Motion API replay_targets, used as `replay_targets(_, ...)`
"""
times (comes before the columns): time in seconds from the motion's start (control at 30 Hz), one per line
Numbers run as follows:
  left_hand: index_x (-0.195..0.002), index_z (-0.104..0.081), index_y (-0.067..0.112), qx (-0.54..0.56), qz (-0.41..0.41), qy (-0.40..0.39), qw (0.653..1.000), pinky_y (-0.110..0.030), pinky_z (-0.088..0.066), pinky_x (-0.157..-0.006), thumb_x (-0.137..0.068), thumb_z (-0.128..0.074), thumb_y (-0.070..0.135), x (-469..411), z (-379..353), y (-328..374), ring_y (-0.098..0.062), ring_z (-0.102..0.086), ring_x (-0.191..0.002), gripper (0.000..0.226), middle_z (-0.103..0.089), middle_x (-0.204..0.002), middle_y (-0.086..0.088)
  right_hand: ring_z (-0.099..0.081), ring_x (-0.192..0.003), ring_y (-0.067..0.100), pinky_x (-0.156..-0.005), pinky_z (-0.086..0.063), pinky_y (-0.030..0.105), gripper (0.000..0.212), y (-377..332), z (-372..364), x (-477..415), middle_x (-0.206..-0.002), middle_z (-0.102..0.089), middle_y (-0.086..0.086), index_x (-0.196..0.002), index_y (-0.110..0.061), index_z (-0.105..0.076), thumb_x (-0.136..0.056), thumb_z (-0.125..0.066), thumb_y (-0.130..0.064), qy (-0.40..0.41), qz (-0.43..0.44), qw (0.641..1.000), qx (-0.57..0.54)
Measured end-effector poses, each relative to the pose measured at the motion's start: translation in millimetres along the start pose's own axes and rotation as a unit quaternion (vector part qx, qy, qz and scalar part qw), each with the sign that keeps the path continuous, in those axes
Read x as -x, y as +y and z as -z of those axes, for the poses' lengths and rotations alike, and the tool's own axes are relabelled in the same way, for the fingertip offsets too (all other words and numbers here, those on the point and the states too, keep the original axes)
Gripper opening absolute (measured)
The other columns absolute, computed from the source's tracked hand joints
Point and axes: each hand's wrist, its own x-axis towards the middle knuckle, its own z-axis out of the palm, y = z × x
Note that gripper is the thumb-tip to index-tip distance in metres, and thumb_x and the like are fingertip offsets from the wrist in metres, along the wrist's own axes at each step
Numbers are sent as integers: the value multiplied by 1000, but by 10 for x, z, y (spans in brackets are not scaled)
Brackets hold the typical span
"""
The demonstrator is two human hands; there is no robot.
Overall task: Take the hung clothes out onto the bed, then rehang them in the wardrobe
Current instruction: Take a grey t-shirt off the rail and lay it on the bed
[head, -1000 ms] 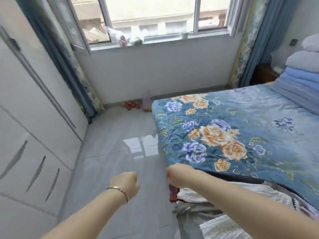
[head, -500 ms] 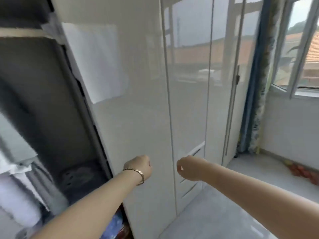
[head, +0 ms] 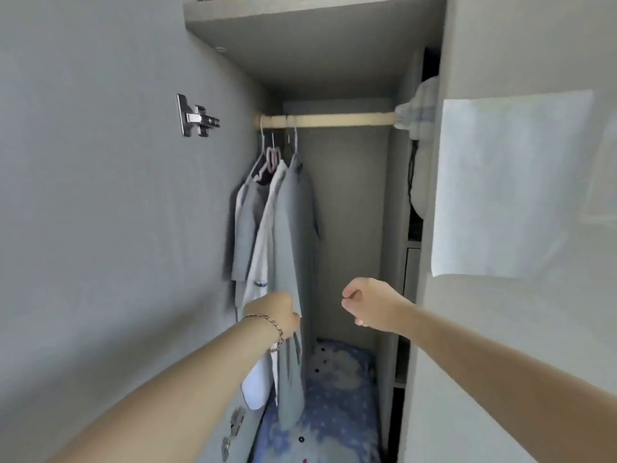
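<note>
While the hung clothes (head: 287,228), pale grey and white shirts on hangers, crowd the left end of the wardrobe rail (head: 334,120) at 9 o'clock, the left hand (head: 278,315) sits curled at 7 o'clock against the front grey hem, and whether it grips the cloth I cannot tell. Over at 5 o'clock, the right hand (head: 369,309) is a closed fist holding nothing.

Grey wardrobe (head: 347,212) interior — shelf (head: 317,45) overhead, pale wooden rail (head: 340,120) across. Metal hinge (head: 197,115) on open left door (head: 100,228); white paper sheet (head: 507,185) on glossy right door (head: 534,362). Soft, even light.
</note>
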Motion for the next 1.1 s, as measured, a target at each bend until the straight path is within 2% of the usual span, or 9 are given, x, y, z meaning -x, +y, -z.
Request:
replay_targets(0.2, -100, -56, 11, 4, 41, 32, 999, -27, -40, -74, -90, -39, 19, -615, 284, -441, -27, -59, -98, 21, -61, -104, -6, -53, -77, 26, -71, -44, 29, 32, -713, 160, -1106, -81, -58, 16, -91, 3, -63, -95, -42, -21, 100, 56, 993, -35)
replay_targets(0.3, -84, -50, 13, 16, 37, 38, 998, -26, -39, -69, -88, -40, 16, -949, 393, -571, -25, -56, -85, 11, -56, -90, -5, -51, -92, 28, -79, -40, 29, 32, -1113, 378, -1765, -92, -57, 15, -105, -1, -58, -97, -41, -27, 145, 47, 987, -51)
replay_targets(0.43, -90, -52, 14, 14, 20, 52, 998, -27, -39, -73, -92, -39, 19, -1303, 459, -680, -26, -58, -92, 14, -52, -87, -2, -40, -126, 35, -105, -36, 41, 49, -1481, 522, -2500, -139, -37, 20, -137, -6, -32, -97, -40, -33, 150, -24, 986, -68)
replay_targets(0.57, -110, -56, 13, 0, 18, 39, 999, -30, -46, -84, -94, -41, 22, -1546, 431, -745, -25, -59, -106, 24, -61, -111, -4, -52, -91, 28, -74, -42, 29, 21, -1522, 515, -2784, -104, -52, 17, -116, -4, -44, -97, -39, -12, 114, -32, 991, -57)
replay_targets(0.7, -116, -54, 14, 6, 10, 41, 999, -31, -45, -86, -96, -37, 24, -1674, 403, -773, -24, -58, -110, 28, -60, -118, -3, -46, -125, 23, -94, -38, 23, 39, -1560, 611, -2788, -141, -43, 12, -138, -2, -37, -99, -33, -5, 172, -94, 980, -19)
replay_targets(0.8, -115, -54, 15, 7, 6, 42, 999, -29, -45, -82, -96, -38, 24, -1694, 376, -740, -23, -60, -107, 26, -62, -115, -2, -48, -108, 18, -82, -35, 20, 37, -1539, 774, -2731, -120, -54, 9, -134, 0, -39, -97, -37, -1, 198, -66, 977, 36)
replay_targets(0.93, -115, -55, 13, -39, -11, 35, 999, -28, -43, -81, -93, -43, 18, -1588, 363, -628, -25, -58, -110, 25, -61, -119, -4, -57, -110, 20, -86, -45, 21, 35, -1485, 870, -2450, -131, -52, 13, -132, 3, -42, -97, -38, -1, 239, 2, 971, -21)
replay_targets(1.0, -114, -55, 12, -59, -12, 24, 998, -28, -42, -79, -92, -43, 17, -1501, 386, -542, -24, -58, -109, 25, -60, -118, -5, -52, -74, 11, -64, -41, 17, 33, -1374, 879, -2224, -112, -59, 12, -127, 1, -49, -98, -37, -10, 248, -27, 956, -155)
replay_targets(1.1, -105, -57, 13, -77, -19, 9, 997, -26, -42, -75, -92, -41, 18, -1319, 394, -374, -23, -61, -101, 21, -62, -112, -4, -32, -55, 11, -51, -28, 19, 18, -1047, 842, -1703, -68, -41, 3, -101, -9, -53, -98, -36, -16, 226, -34, 967, -112)
